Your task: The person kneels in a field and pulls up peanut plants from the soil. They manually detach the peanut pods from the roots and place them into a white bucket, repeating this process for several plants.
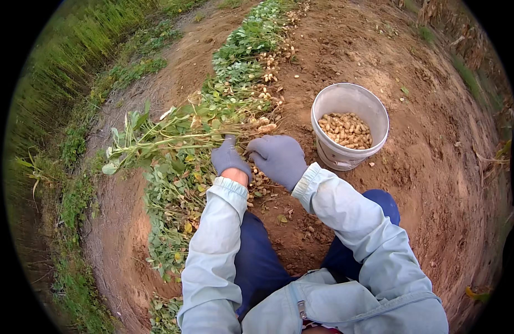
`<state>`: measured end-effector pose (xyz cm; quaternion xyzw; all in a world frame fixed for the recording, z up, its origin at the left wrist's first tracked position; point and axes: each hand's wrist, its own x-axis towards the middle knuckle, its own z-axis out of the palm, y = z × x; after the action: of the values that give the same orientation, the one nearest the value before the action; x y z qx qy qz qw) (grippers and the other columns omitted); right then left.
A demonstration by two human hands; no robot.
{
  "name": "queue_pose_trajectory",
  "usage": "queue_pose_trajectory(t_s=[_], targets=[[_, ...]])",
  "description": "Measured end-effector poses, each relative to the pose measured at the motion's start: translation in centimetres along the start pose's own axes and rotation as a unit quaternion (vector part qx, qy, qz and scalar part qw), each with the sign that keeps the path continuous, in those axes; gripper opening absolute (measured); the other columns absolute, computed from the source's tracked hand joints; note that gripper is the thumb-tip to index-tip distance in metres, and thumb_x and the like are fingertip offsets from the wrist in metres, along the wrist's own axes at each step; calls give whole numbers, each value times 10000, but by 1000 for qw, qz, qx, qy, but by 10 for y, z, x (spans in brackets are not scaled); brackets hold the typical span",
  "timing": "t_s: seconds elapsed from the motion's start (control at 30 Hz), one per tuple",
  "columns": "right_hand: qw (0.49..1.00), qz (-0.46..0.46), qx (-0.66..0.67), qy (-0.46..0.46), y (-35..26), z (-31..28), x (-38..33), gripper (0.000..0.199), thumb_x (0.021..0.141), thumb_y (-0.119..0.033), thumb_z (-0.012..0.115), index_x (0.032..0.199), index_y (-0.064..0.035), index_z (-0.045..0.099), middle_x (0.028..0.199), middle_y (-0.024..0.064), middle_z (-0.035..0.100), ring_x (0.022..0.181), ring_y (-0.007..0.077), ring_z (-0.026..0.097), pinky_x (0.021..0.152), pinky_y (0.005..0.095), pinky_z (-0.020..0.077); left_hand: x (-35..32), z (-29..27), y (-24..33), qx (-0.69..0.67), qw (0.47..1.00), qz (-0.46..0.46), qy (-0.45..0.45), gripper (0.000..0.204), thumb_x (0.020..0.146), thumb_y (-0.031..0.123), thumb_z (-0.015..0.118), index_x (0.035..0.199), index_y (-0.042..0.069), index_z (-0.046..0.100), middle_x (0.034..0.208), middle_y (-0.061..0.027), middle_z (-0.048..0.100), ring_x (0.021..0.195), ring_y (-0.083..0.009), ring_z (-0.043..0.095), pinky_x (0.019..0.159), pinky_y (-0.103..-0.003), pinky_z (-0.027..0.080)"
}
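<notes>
My left hand (230, 156), in a grey glove, is closed round the stems of an uprooted peanut plant (173, 142). Its leafy tops stretch out to the left, while the root end with several pale peanut pods (266, 128) lies to the right, just beyond my hands. My right hand (279, 159), gloved the same way, is beside the root end with its fingers curled in. Whatever those fingers hold, if anything, is hidden under the glove. A white bucket (322, 146) partly filled with picked peanuts (346, 131) stands right of my right hand.
A long row of pulled peanut plants (240, 61) runs away from me, pods along its right side. More plants (168, 222) lie left of my knees. Brown soil (429, 167) spreads to the right, with loose pods near the bucket. Tall green weeds (62, 72) border the left.
</notes>
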<state>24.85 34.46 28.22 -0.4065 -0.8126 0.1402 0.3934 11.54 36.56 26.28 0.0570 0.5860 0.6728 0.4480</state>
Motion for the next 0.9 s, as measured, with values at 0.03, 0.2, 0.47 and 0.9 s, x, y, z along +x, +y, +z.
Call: queue_pose_trajectory(t_s=[0.03,0.2,0.47,0.9], targets=[[995,-82,-59,1,-3,-5,0,82,732,-158,658,807,-167,628,718,26,589,713,245,593,643,371,455,3,-2,0,-24,999,-16,-18,297,820,177,647,1064,36,553,963,-81,603,768,-234,548,662,-400,449],[988,-145,-39,14,-8,-6,-1,114,686,-133,675,777,-170,618,695,-1,558,686,221,566,631,337,429,13,-6,-8,-16,999,22,-38,205,846,171,609,1023,75,577,906,-65,614,717,-205,543,627,-369,444],[987,-152,50,29,-15,-12,1,97,693,-122,656,693,-144,561,647,20,543,641,235,565,575,358,412,6,-6,8,866,398,292,-75,395,780,293,659,1123,107,597,1051,-103,650,957,-233,633,772,-315,515],[991,128,29,-7,13,-15,16,185,804,-173,636,974,-100,634,896,99,614,787,244,624,727,348,499,38,-31,8,706,672,206,-89,433,835,175,616,1243,80,507,1155,-108,602,980,-197,607,785,-289,500]])
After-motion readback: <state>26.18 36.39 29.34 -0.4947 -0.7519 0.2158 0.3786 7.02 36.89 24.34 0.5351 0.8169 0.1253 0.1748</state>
